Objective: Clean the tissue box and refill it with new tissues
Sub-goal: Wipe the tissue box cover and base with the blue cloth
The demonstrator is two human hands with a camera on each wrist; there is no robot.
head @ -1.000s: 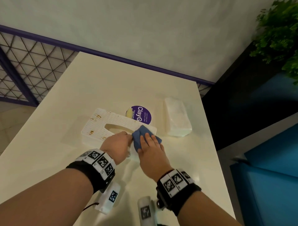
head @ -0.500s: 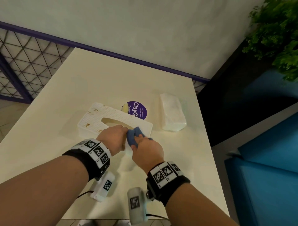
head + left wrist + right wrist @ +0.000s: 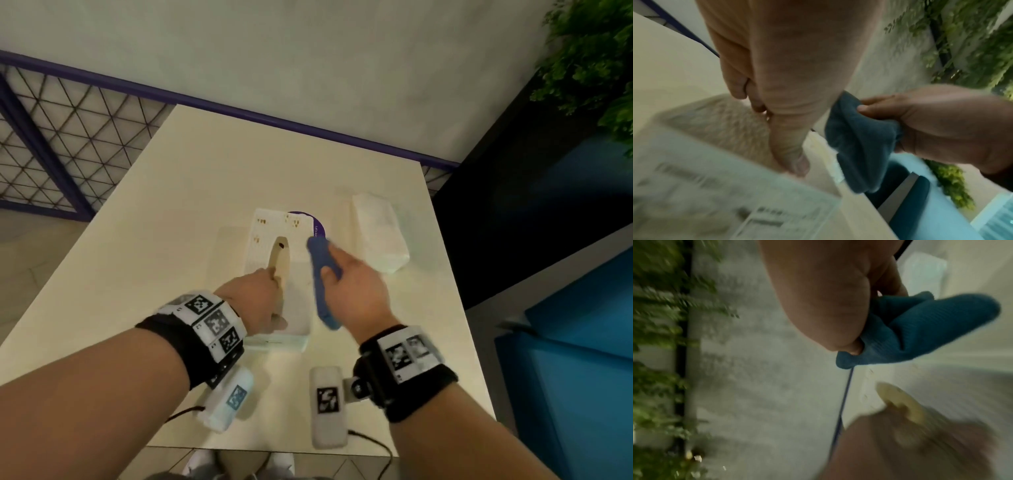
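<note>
With the tissue box (image 3: 279, 274) gripped through its slot by the left hand (image 3: 255, 303) and the cloth (image 3: 323, 281) clenched in the right hand (image 3: 356, 291), the box could be tipped off the table (image 3: 137, 240) by a hard wipe.

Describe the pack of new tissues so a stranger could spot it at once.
On the cream table, look right of the white perforated tissue box that the left hand holds. The tissue pack lies there untouched: a plain, soft white block with no holes.
</note>
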